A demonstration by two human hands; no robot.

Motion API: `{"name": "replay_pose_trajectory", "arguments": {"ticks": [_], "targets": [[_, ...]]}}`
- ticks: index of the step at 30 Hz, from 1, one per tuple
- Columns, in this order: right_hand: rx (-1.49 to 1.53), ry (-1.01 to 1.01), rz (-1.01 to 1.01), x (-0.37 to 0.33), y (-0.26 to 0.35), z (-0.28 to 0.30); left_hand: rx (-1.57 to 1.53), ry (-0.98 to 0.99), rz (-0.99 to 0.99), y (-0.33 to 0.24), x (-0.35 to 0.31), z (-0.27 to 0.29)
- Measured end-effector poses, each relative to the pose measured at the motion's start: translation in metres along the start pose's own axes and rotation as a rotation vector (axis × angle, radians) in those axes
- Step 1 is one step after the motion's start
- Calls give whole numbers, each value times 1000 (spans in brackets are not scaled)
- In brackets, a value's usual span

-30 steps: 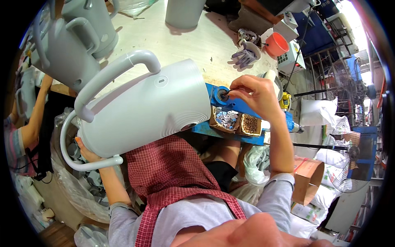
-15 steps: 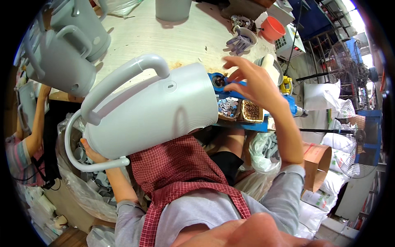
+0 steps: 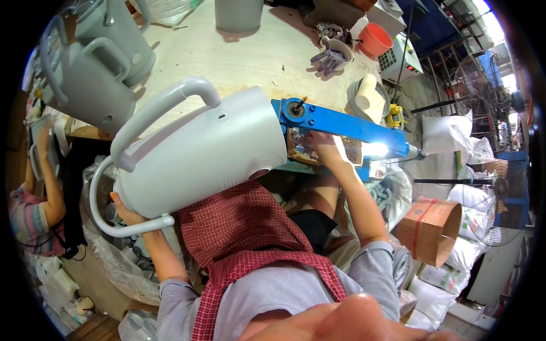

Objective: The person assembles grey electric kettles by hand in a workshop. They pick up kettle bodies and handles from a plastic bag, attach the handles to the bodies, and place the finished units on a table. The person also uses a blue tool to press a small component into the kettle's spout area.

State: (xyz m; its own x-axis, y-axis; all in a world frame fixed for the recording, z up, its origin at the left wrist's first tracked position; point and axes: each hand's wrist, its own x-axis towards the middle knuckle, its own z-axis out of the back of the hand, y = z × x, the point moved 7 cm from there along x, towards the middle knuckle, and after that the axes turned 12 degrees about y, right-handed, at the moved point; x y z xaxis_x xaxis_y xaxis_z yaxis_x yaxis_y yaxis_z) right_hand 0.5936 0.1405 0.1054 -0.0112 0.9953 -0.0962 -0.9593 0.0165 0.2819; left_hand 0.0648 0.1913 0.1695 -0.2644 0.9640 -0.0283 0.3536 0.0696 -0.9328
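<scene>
A large grey plastic watering can body (image 3: 199,145) lies tilted across my lap, its closed base toward the blue bench tool (image 3: 352,126). It has a thick side handle, a thinner hoop over its mouth and a dark hole low on its wall. My left hand (image 3: 128,213) grips it at the mouth end; part of the fingers is hidden by the can. Beneath the blue arm, my right hand (image 3: 325,146) reaches into an open box (image 3: 297,154) of small washer-like parts. Its fingertips are hidden among the parts and behind the arm.
More grey cans (image 3: 91,85) stand at the table's left, another (image 3: 239,14) at the back. An orange pot (image 3: 375,40) and a cup with a purple glove (image 3: 333,57) sit back right. A co-worker's arm (image 3: 51,165) shows far left. A cardboard box (image 3: 429,230) stands right.
My right hand has come down from above the tool into the parts box, and the blue arm is now uncovered. The can has shifted slightly left.
</scene>
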Motion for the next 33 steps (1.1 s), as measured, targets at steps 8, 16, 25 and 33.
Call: {"name": "replay_pose_trajectory", "arguments": {"ticks": [8, 16, 25, 33], "targets": [[61, 18, 26, 0, 2, 2, 163, -81, 47, 2, -2, 3], [-171, -122, 102, -13, 13, 16, 53, -35, 21, 4, -1, -5], [-173, -217, 29, -50, 61, 93, 68, -50, 19, 16, 9, 17], [46, -679, 295, -55, 139, 200, -11, -30, 57, 19, 11, 13]]}}
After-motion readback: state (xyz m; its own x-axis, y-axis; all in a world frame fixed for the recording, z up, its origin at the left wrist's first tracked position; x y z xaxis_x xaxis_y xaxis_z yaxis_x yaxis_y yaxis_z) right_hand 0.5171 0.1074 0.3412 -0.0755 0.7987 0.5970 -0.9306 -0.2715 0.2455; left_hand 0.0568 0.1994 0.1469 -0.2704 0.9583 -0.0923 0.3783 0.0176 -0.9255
